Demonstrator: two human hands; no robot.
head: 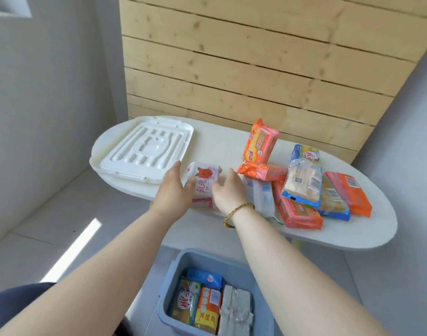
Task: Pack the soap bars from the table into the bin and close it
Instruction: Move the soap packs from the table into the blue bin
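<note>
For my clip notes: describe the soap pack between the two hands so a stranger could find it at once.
Start at the white oval table, then its left end, where the white ribbed plastic lid lies. Just right of it, the white-and-pink wrapped soap bar alone shows a red rose.

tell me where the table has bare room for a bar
Bare table lies at the back, between the lid and the upright orange bar, and along the near right edge in front of the pile. The left end is taken by the lid; the middle front holds the pink bar between the left hand and right hand; the right half is crowded.
</note>
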